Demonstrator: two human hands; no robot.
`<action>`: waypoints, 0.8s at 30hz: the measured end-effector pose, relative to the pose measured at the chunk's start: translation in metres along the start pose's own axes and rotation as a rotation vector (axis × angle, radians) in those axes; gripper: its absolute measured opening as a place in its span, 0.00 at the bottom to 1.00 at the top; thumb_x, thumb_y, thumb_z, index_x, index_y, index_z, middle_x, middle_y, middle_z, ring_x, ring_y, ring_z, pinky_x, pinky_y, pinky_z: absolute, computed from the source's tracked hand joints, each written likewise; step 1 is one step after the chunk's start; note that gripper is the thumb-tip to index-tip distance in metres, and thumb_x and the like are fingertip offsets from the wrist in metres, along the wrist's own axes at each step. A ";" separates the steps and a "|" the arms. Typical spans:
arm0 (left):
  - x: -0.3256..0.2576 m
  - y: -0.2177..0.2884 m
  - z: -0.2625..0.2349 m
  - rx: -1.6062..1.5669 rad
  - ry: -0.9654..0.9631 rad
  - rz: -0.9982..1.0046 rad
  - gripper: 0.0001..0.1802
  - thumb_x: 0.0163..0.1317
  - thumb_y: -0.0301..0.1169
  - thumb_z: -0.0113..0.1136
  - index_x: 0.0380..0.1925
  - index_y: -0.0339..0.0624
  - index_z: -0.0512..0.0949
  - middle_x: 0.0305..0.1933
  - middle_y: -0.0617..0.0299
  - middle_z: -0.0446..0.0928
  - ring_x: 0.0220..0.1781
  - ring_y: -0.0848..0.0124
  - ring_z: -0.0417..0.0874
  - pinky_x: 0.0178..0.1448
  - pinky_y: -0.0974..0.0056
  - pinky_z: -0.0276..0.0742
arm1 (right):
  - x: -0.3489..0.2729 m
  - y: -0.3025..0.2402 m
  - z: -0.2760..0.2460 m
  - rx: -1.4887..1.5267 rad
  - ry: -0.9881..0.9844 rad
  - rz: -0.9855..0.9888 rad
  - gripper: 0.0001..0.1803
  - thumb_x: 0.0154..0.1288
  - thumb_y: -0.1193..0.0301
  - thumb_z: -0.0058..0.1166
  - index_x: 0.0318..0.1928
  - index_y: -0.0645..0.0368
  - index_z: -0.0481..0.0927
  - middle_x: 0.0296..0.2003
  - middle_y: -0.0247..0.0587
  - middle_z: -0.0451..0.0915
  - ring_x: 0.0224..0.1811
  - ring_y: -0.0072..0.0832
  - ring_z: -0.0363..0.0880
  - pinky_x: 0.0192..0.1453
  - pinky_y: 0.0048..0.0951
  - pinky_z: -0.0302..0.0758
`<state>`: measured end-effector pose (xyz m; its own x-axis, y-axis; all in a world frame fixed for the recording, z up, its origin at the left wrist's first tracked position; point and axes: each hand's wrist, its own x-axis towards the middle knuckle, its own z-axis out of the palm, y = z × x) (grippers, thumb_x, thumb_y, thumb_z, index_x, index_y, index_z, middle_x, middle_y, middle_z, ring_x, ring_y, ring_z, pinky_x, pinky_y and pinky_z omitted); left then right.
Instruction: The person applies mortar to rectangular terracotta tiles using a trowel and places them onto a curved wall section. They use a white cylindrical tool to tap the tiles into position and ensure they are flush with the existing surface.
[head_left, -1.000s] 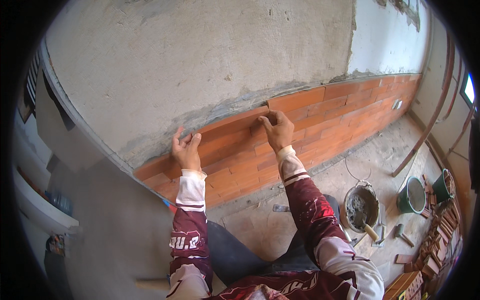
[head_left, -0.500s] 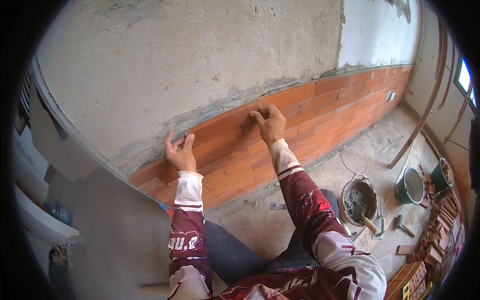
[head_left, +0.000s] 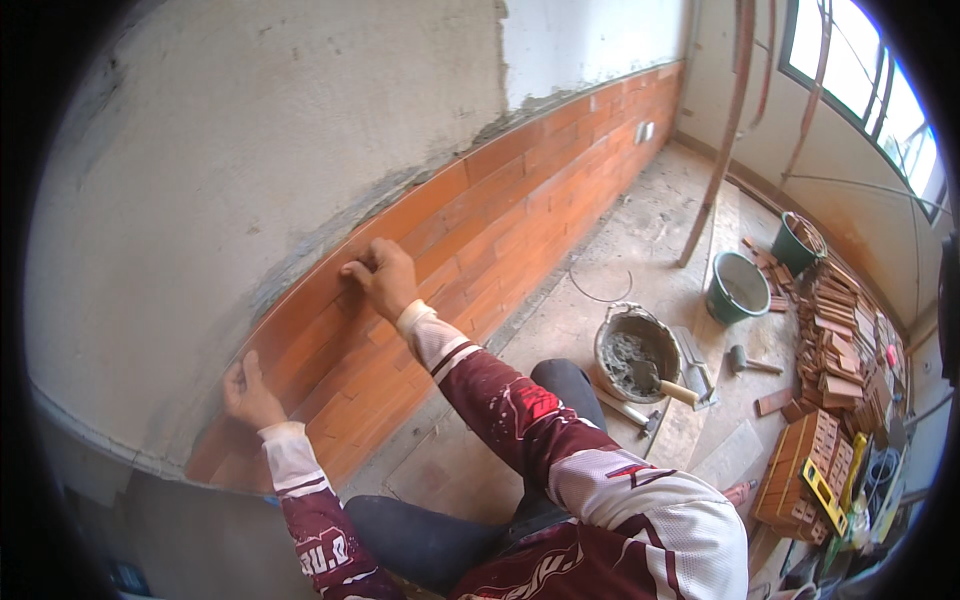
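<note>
Terracotta brick tiles [head_left: 450,270] cover the lower part of the wall in staggered rows. My left hand [head_left: 255,395] is at the top row near its left end, thumb raised and apart from the bent fingers. Farther right along that row, my right hand [head_left: 388,280] is closed, thumb and forefinger together against the tile face. Whether anything thin lies between those fingertips is too small to tell. Above both hands, the rough grey plaster [head_left: 270,140] meets the tiles along a ragged mortar edge.
On the floor to the right stand a mortar bucket [head_left: 603,345] with a trowel [head_left: 678,391], a hammer [head_left: 640,420], a mallet [head_left: 755,364] and a green bucket [head_left: 738,312]. Loose tiles [head_left: 838,330], stacked bricks [head_left: 790,470] and a yellow level [head_left: 823,495] lie beyond. A pole [head_left: 722,165] leans there.
My view has swung right, so the wall and both hands appear farther left. Both hands remain at the top row; the left thumb and fingers look closer together than before.
</note>
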<state>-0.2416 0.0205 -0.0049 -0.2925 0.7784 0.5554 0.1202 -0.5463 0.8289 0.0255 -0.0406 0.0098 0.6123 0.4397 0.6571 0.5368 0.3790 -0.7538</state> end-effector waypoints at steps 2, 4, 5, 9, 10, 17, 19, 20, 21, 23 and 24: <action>-0.003 -0.009 0.002 -0.018 -0.046 0.017 0.11 0.57 0.29 0.70 0.34 0.31 0.81 0.37 0.57 0.82 0.35 0.73 0.80 0.40 0.67 0.76 | -0.001 0.004 -0.004 -0.026 0.028 -0.005 0.19 0.51 0.66 0.71 0.26 0.63 0.72 0.25 0.45 0.74 0.26 0.38 0.73 0.32 0.36 0.72; -0.007 -0.014 0.007 0.095 -0.062 0.092 0.12 0.57 0.30 0.70 0.35 0.31 0.81 0.37 0.55 0.83 0.37 0.70 0.80 0.43 0.65 0.76 | 0.000 0.011 -0.006 -0.062 0.039 0.006 0.19 0.51 0.66 0.71 0.27 0.63 0.73 0.26 0.45 0.75 0.27 0.38 0.74 0.33 0.37 0.72; -0.007 -0.012 0.006 0.158 -0.065 0.132 0.12 0.57 0.30 0.70 0.35 0.31 0.82 0.37 0.54 0.83 0.38 0.69 0.81 0.45 0.64 0.76 | -0.001 0.011 -0.005 -0.073 0.040 0.013 0.19 0.52 0.65 0.71 0.28 0.63 0.73 0.27 0.45 0.75 0.28 0.38 0.74 0.33 0.37 0.72; -0.011 -0.002 -0.006 0.417 -0.042 0.403 0.12 0.57 0.31 0.71 0.33 0.33 0.82 0.34 0.57 0.81 0.34 0.69 0.79 0.40 0.65 0.75 | -0.006 0.008 0.005 -0.039 0.015 0.033 0.18 0.52 0.65 0.71 0.28 0.63 0.74 0.25 0.45 0.75 0.26 0.38 0.73 0.32 0.37 0.72; -0.011 -0.004 -0.006 0.405 -0.063 0.341 0.12 0.57 0.32 0.70 0.34 0.33 0.83 0.36 0.55 0.81 0.36 0.66 0.80 0.44 0.63 0.75 | -0.003 0.010 0.004 -0.062 0.012 0.004 0.19 0.52 0.65 0.71 0.28 0.62 0.74 0.24 0.45 0.75 0.25 0.37 0.73 0.32 0.36 0.72; -0.008 -0.017 -0.001 0.233 -0.141 0.375 0.13 0.49 0.29 0.75 0.31 0.35 0.82 0.33 0.56 0.78 0.35 0.65 0.80 0.39 0.63 0.76 | 0.002 0.016 -0.001 0.013 0.004 0.141 0.19 0.52 0.63 0.72 0.26 0.62 0.74 0.24 0.46 0.78 0.26 0.37 0.77 0.33 0.34 0.74; -0.003 -0.014 -0.010 0.326 -0.143 0.407 0.13 0.48 0.29 0.76 0.30 0.34 0.82 0.33 0.56 0.78 0.33 0.64 0.80 0.39 0.63 0.76 | -0.001 0.014 0.007 0.033 -0.016 0.156 0.19 0.51 0.63 0.72 0.28 0.62 0.76 0.25 0.45 0.80 0.26 0.34 0.78 0.34 0.33 0.75; -0.004 -0.013 -0.011 0.327 -0.133 0.460 0.12 0.49 0.29 0.75 0.29 0.34 0.82 0.32 0.55 0.78 0.33 0.64 0.80 0.38 0.63 0.76 | -0.001 0.014 0.007 0.027 -0.022 0.160 0.18 0.51 0.63 0.72 0.29 0.62 0.76 0.25 0.45 0.80 0.27 0.33 0.79 0.34 0.33 0.75; -0.004 -0.012 -0.012 0.324 -0.123 0.432 0.12 0.49 0.29 0.75 0.29 0.34 0.82 0.32 0.55 0.78 0.33 0.64 0.80 0.38 0.63 0.76 | -0.001 0.014 0.008 0.030 -0.038 0.164 0.18 0.51 0.63 0.72 0.29 0.63 0.77 0.25 0.45 0.81 0.27 0.33 0.79 0.34 0.32 0.75; -0.007 -0.012 -0.011 0.309 -0.110 0.373 0.12 0.50 0.29 0.75 0.28 0.34 0.82 0.32 0.55 0.78 0.32 0.65 0.80 0.38 0.63 0.76 | -0.002 0.015 0.008 0.026 -0.065 0.175 0.18 0.51 0.62 0.72 0.30 0.63 0.78 0.26 0.44 0.81 0.28 0.33 0.80 0.34 0.32 0.76; -0.007 -0.014 -0.008 0.321 -0.095 0.425 0.12 0.50 0.29 0.75 0.28 0.34 0.82 0.31 0.55 0.78 0.31 0.65 0.80 0.37 0.63 0.76 | -0.002 0.017 0.007 0.042 -0.057 0.168 0.18 0.54 0.61 0.70 0.29 0.63 0.79 0.24 0.44 0.81 0.26 0.31 0.78 0.33 0.31 0.75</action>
<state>-0.2487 0.0197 -0.0209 -0.0692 0.5419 0.8376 0.4971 -0.7092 0.4999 0.0296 -0.0293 -0.0044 0.6567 0.5449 0.5213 0.4042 0.3292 -0.8534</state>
